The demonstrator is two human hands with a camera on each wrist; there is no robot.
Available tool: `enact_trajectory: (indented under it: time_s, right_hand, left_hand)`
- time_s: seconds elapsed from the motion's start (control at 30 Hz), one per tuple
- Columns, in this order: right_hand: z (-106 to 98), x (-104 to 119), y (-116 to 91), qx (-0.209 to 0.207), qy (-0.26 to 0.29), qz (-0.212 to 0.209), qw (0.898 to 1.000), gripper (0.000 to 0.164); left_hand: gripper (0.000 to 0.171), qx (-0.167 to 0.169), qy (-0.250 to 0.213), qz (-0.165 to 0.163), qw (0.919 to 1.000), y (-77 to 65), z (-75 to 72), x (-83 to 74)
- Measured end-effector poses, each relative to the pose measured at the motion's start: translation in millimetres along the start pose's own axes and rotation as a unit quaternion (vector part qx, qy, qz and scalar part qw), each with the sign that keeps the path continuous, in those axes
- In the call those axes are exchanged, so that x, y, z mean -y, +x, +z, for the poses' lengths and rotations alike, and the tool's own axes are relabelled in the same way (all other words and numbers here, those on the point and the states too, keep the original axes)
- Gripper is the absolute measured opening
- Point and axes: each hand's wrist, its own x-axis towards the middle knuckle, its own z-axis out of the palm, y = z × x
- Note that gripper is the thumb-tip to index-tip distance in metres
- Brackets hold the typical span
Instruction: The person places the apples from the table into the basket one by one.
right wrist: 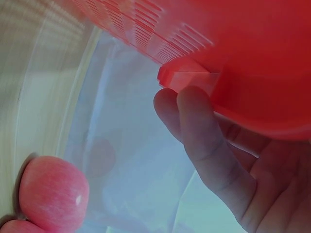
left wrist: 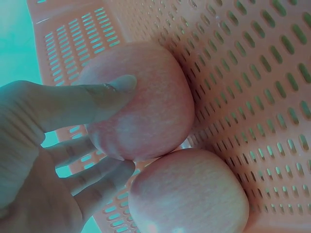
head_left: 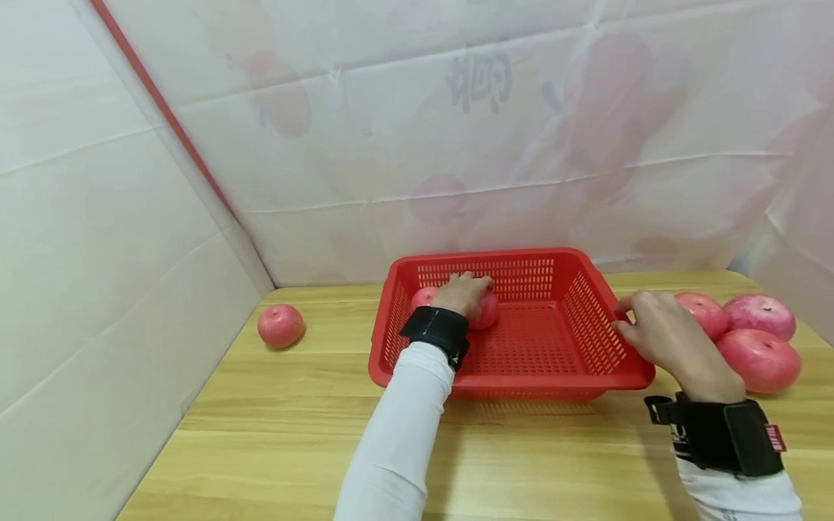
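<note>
Two pinkish-red apples sit in the left part of a red plastic basket [head_left: 521, 380] with slotted sides. One, the gripped apple [left wrist: 160, 109], is in the person's left hand [head_left: 459, 295]: the grip has the thumb laid across the fruit's near face and the fingers reaching round behind it. Its neighbour [left wrist: 194, 194] lies against it, close to the basket wall. The person's right hand [head_left: 661, 329] is at the basket's right rim, its grip curled there with thumb and fingers pinching the edge. Outside the basket, just beyond that hand, three more fruits [head_left: 760, 362] cluster on the right, one of them more purple and mottled than the others. A single apple [head_left: 281, 325] stands well apart on the left. All of this is on a light wood-grained desk [head_left: 280, 441]. Both arms wear white sleeves [head_left: 397, 434], with black wristbands [head_left: 435, 329] at the wrists. Behind the desk hangs a pale, creased sheet [head_left: 391, 145] with faint pink shapes, and a red strip [head_left: 163, 108] slants down at the left.
</note>
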Motion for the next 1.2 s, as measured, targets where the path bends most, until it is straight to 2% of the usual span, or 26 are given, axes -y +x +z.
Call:
enact_trajectory:
  time_s: [0.53, 0.73, 0.9, 1.07, 1.2]
  right_hand:
    - [1, 1, -1, 0.014, 0.000, 0.007, 1.000, 0.011]
    - [1, 2, 1, 0.014, 0.002, 0.005, 1.000, 0.011]
    - [0, 3, 1, 0.014, 0.005, 0.004, 1.000, 0.013]
    - [-1, 2, 2, 0.021, 0.003, 0.006, 1.000, 0.015]
    - [-2, 0, 1, 0.026, 0.002, 0.009, 1.000, 0.015]
  left_hand:
    - [0.055, 0.002, 0.008, -0.004, 1.0000, -1.0, 1.7, -2.5]
    - [0.062, 0.010, -0.005, 0.000, 0.9999, -4.4, -8.3, -4.5]
    - [0.065, -0.013, 0.006, 0.018, 0.9997, -5.3, -20.1, -6.8]
    - [0.065, -0.019, 0.004, 0.037, 0.9991, -9.9, -32.8, -8.2]
    - [0.061, -0.025, -0.004, 0.035, 0.9991, -14.3, -38.5, -4.7]
